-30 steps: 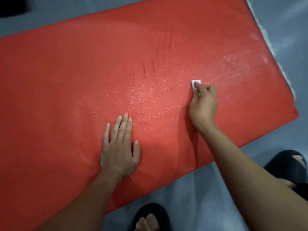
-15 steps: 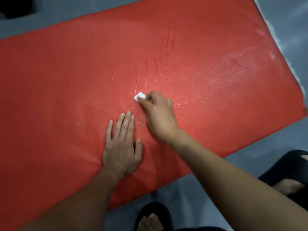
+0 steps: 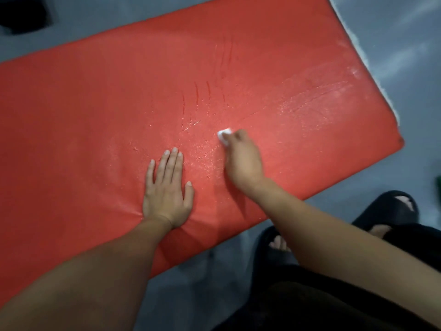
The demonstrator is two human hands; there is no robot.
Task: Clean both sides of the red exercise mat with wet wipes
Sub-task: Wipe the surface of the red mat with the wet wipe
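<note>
The red exercise mat point(image 3: 95, 103) lies flat on a grey floor and fills most of the view. Its middle and right part glisten with wet streaks. My left hand point(image 3: 167, 189) rests flat on the mat, palm down, fingers spread, holding nothing. My right hand point(image 3: 241, 161) is just to the right of it, fingers closed on a small folded white wet wipe point(image 3: 224, 134) pressed against the mat surface. Only a corner of the wipe shows beyond the fingertips.
The grey floor point(image 3: 393, 32) surrounds the mat. My feet in black slides point(image 3: 391, 206) stand close to the mat's near edge at the lower right. A dark object point(image 3: 21, 15) sits on the floor at the top left. A white fuzzy edge point(image 3: 353, 37) runs along the mat's right side.
My right hand swept the wipe left from the mat's right part to beside my left hand, then back a little to the right. My left hand stayed planted.
</note>
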